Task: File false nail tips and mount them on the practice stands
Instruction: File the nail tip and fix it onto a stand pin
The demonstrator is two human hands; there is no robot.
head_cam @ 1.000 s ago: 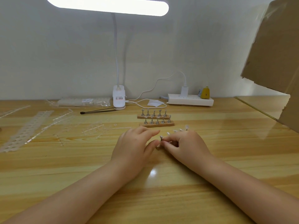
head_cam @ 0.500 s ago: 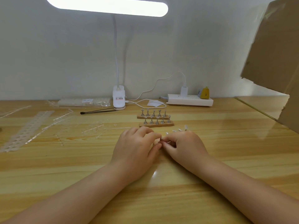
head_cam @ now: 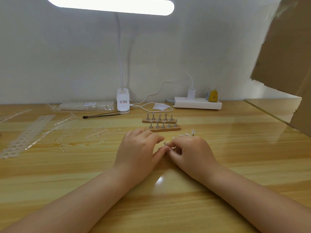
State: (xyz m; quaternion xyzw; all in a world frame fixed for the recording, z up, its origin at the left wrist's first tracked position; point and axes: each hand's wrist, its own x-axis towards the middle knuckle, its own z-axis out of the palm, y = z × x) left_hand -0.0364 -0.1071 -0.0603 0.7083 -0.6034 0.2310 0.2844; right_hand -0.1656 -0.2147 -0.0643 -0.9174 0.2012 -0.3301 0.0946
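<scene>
Nearest the camera, two bare forearms lie on a glossy, pale wooden desk (head_cam: 50,174) that mirrors the lamp's glare. The left hand (head_cam: 138,152) rests palm down, fingers loosely bent, thumb tip meeting the right hand (head_cam: 190,152), whose curled fingers pinch a small pale piece, likely a nail tip (head_cam: 165,144); it is too small to be sure. Whether the left thumb and forefinger grip it too, I cannot tell.

Just beyond the right knuckles, a few clear nail tips on stands (head_cam: 193,132) peek up. Behind them, two wooden practice stand bars (head_cam: 165,129) lie in parallel, each carrying a row of little metal holders. Off left, clear plastic strips (head_cam: 28,133) and loose bits lie scattered.

Further back: a black thin tool (head_cam: 101,115), a clip lamp base (head_cam: 123,103) with a small label, writing unreadable, and a bagged pack (head_cam: 87,105). A white power strip (head_cam: 197,105) sits against the white wall, charger plugged in, a yellow object (head_cam: 212,97) on it. Cardboard (head_cam: 286,47) leans in at right.
</scene>
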